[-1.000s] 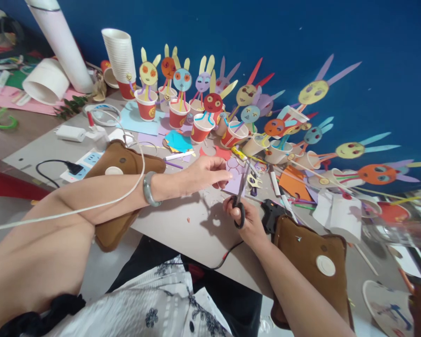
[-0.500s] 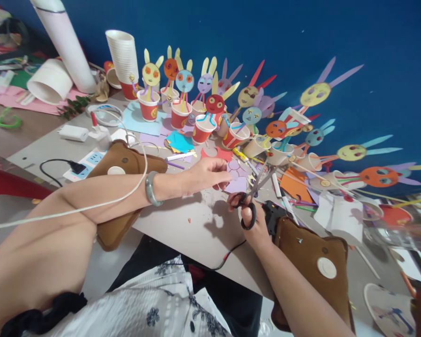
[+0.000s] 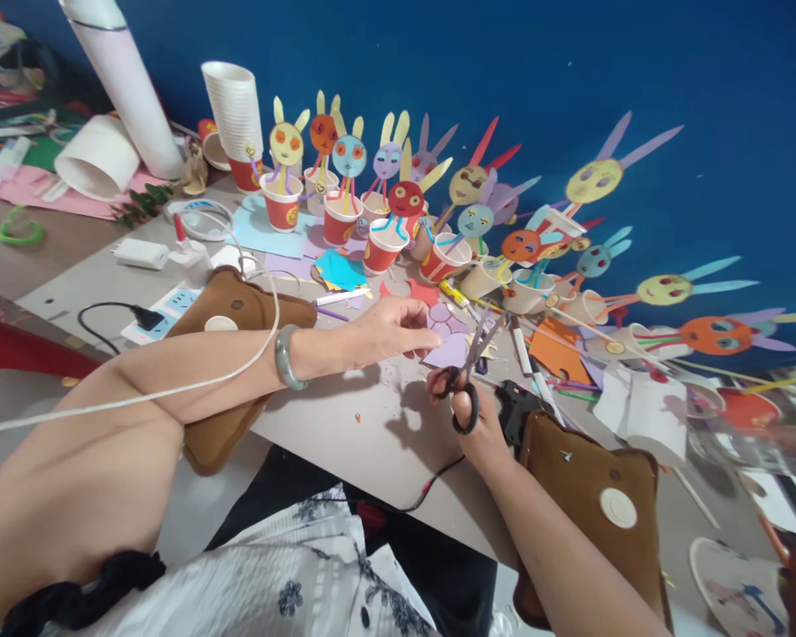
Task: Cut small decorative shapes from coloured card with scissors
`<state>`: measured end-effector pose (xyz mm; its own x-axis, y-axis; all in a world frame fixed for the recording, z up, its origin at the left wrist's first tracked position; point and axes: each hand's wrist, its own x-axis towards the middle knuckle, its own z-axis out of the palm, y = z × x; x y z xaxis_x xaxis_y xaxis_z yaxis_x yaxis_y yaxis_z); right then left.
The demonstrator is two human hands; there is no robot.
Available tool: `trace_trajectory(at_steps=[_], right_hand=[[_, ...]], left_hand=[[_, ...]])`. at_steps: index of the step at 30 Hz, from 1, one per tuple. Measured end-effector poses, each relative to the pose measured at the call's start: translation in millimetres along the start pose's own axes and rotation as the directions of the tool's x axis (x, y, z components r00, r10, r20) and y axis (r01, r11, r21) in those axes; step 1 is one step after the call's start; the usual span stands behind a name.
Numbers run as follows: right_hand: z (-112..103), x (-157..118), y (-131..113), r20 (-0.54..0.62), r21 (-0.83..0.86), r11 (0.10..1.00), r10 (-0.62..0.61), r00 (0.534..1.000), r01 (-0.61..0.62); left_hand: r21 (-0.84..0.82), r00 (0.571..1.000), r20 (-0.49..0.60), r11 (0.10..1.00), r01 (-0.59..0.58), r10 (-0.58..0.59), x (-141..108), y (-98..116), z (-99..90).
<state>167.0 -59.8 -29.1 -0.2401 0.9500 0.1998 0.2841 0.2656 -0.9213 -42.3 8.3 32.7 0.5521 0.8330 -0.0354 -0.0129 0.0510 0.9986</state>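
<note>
Two-handed, works with hands apart above a pale grey table (image 3: 364,411). Grips black-handled scissors (image 3: 470,358) in the right hand (image 3: 484,432), thumb and fingers at the handle rings, blades spread and pointing away from the body. Holds the left hand (image 3: 398,332) just left of the scissors, fingers curled toward the thumb; cannot tell of anything pinched there. Wears a grey-green bangle (image 3: 290,356) on the left wrist.

Has a purple sheet (image 3: 452,349) with drawn circles just left of the scissor blades, partly behind the left hand; cannot tell whether touching either. Has a black glue gun (image 3: 512,416) just right of the scissors, and an orange sheet (image 3: 557,349) with cut edges farther right, past a white marker (image 3: 521,349).

Extends the right arm over a brown cushion (image 3: 577,482), right of the scissors and nearer the body; extends the left arm over a second brown cushion (image 3: 229,433), well left of the scissors, with a white cable (image 3: 258,347) crossing above.

Faces, beyond the scissors, many paper rabbits (image 3: 407,200) in paper cups (image 3: 385,248) before a blue wall (image 3: 371,53). Shows a tall cup stack (image 3: 231,111) far left of the scissors.
</note>
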Motion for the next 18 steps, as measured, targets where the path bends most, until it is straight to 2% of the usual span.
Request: trace_trajectory(at_steps=[9,18], right_hand=[[0.8,0.1,6.5,0.005,-0.019,1.000,0.022,1.000,-0.022],[0.4,0.2,4.7,0.015,-0.027,0.997,0.068,0.998,-0.068]], left_hand=[[-0.068,0.999,-0.010,0.997,-0.039,0.038,0.8,-1.1,0.9],[-0.066,0.999,0.009,0.997,-0.047,0.048,1.4,-3.1,0.6]])
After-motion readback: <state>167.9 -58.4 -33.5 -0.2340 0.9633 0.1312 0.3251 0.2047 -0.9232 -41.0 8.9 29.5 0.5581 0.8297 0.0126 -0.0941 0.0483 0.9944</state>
